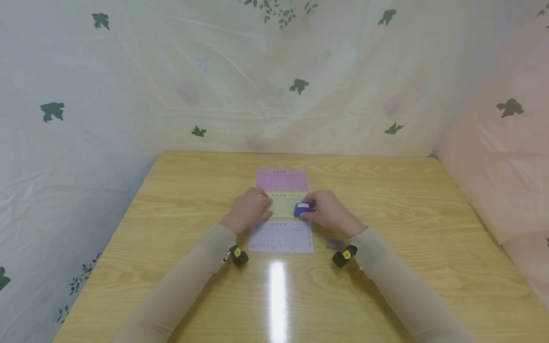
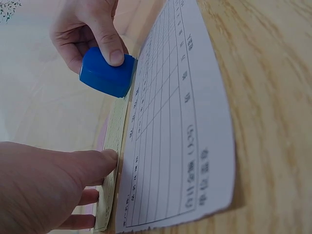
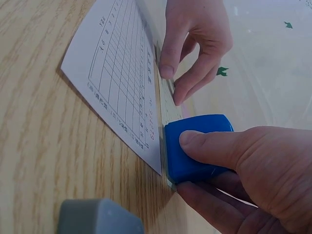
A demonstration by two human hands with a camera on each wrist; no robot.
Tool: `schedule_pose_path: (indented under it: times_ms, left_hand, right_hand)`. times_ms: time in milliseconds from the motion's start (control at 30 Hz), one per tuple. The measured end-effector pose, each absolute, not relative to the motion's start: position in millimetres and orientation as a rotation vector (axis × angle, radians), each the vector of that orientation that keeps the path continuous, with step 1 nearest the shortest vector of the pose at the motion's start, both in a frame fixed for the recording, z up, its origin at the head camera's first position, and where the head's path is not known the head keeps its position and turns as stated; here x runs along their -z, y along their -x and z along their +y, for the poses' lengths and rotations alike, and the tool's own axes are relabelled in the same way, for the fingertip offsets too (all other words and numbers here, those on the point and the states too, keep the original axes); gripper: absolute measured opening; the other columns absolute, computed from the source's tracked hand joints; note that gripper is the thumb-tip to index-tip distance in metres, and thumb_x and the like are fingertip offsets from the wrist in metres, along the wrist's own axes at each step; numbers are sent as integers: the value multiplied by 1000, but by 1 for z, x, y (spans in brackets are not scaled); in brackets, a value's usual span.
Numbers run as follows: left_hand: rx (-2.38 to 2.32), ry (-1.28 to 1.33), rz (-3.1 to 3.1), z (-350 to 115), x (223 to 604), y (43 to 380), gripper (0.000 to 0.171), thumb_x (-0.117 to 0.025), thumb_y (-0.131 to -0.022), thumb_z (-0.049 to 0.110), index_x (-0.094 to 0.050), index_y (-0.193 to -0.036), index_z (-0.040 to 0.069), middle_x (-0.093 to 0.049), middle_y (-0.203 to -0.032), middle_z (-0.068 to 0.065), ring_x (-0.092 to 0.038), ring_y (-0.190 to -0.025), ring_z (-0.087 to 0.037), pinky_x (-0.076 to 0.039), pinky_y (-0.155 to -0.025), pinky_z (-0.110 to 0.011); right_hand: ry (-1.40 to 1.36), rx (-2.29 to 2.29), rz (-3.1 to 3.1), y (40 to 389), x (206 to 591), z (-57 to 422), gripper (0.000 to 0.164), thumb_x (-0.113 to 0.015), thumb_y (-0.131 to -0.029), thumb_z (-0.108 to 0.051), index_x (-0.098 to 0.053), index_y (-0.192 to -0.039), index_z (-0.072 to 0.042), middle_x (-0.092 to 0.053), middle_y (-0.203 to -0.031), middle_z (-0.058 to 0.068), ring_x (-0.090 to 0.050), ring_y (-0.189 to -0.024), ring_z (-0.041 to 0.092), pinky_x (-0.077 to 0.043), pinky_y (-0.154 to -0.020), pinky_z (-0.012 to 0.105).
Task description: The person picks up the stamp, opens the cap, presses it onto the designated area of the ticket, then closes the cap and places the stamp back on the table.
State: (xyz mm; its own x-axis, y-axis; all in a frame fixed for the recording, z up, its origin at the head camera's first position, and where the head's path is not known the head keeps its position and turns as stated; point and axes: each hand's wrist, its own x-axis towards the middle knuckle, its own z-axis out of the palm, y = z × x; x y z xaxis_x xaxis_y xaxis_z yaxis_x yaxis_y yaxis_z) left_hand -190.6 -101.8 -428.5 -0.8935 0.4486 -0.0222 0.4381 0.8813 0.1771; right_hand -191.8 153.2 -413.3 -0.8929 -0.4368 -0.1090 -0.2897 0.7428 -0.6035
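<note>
My right hand (image 1: 330, 209) grips a blue stamp (image 1: 302, 208) with a white label on top, thumb on one side and fingers on the other. In the right wrist view the stamp (image 3: 197, 146) stands on the right end of the yellow form (image 1: 283, 205); its underside is hidden. At that form's left end rests my left hand (image 1: 249, 208), its thumb and fingertips touching the paper, as the left wrist view also shows for the left hand (image 2: 53, 187). A white form (image 1: 281, 237) lies nearer, a pink form (image 1: 281, 179) farther off.
A grey block-like piece (image 1: 334, 244), perhaps the stamp's cover, lies right of the white form, near the right wrist. The wooden table (image 1: 206, 171) backs onto a patterned cloth (image 1: 257, 109). Light glares off the table's near part.
</note>
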Motion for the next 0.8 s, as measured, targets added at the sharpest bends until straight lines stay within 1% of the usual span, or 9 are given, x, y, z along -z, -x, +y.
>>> schedule_pose_path:
  times_ms: [133, 400, 667, 800]
  left_hand:
    - [-254, -707, 2982, -102, 429, 190, 38, -71, -102, 36, -74, -131, 13, -68, -142, -14, -62, -132, -35, -62, -103, -55]
    - [-240, -697, 2984, -101, 428, 191, 38, -71, -102, 38, -74, -131, 13, -68, -142, -13, -63, -132, -34, -62, -104, -52]
    - [-244, -696, 2975, -101, 427, 190, 39, -71, -102, 37, -73, -132, 13, -68, -143, -14, -62, -132, -35, -62, -103, -53]
    - [-259, -681, 2974, -100, 429, 190, 38, -71, -102, 37, -74, -132, 13, -68, -143, -14, -62, -133, -35, -61, -104, -54]
  right_hand:
    - [566, 881, 2690, 192, 414, 154, 21, -81, -95, -17, -78, -115, -9, -79, -110, 6, -74, -104, 21, -64, -99, 45]
    - [560, 871, 2700, 193, 413, 154, 21, -83, -94, -17, -79, -112, -8, -80, -108, 7, -74, -100, 20, -64, -95, 42]
    - [546, 886, 2685, 192, 413, 155, 21, -82, -93, -18, -79, -112, -9, -79, -106, 6, -73, -96, 18, -64, -92, 39]
    - [550, 900, 2696, 192, 416, 155, 21, -83, -93, -17, -79, -112, -9, -79, -106, 6, -73, -96, 19, -65, -92, 40]
